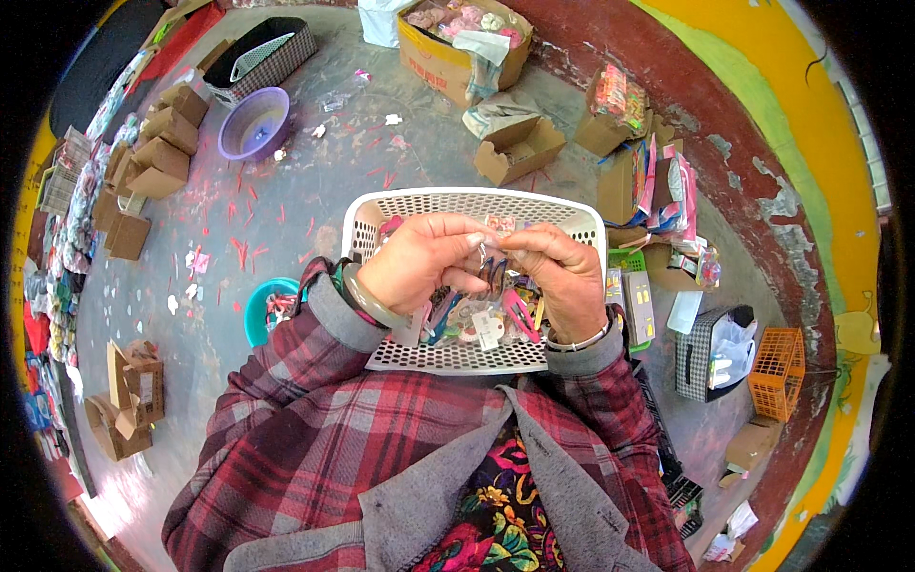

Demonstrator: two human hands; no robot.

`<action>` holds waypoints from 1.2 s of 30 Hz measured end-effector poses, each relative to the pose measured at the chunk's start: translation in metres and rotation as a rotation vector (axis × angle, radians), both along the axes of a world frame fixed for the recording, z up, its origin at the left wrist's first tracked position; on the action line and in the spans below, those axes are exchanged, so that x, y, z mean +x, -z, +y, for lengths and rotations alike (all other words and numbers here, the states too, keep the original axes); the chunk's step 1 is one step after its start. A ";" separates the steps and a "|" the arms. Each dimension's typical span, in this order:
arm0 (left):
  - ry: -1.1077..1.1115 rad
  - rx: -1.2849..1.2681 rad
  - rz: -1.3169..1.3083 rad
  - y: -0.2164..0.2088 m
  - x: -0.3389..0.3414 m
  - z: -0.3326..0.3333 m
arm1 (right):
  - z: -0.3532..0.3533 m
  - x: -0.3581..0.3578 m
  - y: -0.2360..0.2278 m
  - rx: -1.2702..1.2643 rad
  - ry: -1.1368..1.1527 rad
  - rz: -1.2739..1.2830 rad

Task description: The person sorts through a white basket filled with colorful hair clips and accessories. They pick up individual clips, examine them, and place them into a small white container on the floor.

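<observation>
My left hand (416,259) and my right hand (564,282) meet above a white perforated plastic basket (477,194). Both have thumb and forefinger pinched together, fingertips nearly touching. Something small, seemingly clear and thin, lies between them, too fine to make out. Dark hair clips (495,275) show just below the fingers; whether they hang from the grip or lie in the basket I cannot tell. Inside the basket are a pink snap hair clip (520,315), a white paper tag (489,330) and other small mixed accessories, partly hidden by my hands.
A teal basin (257,313) stands left of the basket, a purple basin (254,124) farther off. Cardboard boxes (162,164) line the left; a large carton (448,71) of wrapped goods is at the back. An orange crate (777,372) stands right. Red scraps litter the floor (315,205).
</observation>
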State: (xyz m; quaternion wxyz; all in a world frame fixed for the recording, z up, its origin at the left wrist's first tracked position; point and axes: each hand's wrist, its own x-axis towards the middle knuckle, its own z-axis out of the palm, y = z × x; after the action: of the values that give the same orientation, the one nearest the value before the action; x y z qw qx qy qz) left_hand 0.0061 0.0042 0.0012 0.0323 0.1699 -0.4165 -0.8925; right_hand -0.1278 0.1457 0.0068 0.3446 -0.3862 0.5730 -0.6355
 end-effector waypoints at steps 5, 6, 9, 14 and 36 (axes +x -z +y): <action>0.034 0.123 0.059 0.002 0.001 -0.003 | 0.001 -0.001 -0.003 -0.011 -0.016 0.051; 0.040 0.135 0.065 0.002 0.001 -0.003 | 0.002 -0.001 -0.003 -0.004 -0.016 0.062; 0.061 0.130 0.089 -0.001 0.001 -0.004 | 0.002 -0.001 -0.003 -0.006 0.001 0.106; 0.041 0.203 0.092 -0.001 0.002 -0.006 | 0.000 0.000 -0.002 -0.023 0.019 0.196; -0.180 -0.384 0.113 0.009 -0.006 0.015 | -0.003 0.003 0.002 0.064 0.020 -0.272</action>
State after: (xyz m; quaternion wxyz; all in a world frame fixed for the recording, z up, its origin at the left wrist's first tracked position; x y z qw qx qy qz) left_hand 0.0000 0.0190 -0.0078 0.1669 0.1470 -0.5595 -0.7984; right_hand -0.1251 0.1428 0.0052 0.4250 -0.2797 0.5448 -0.6666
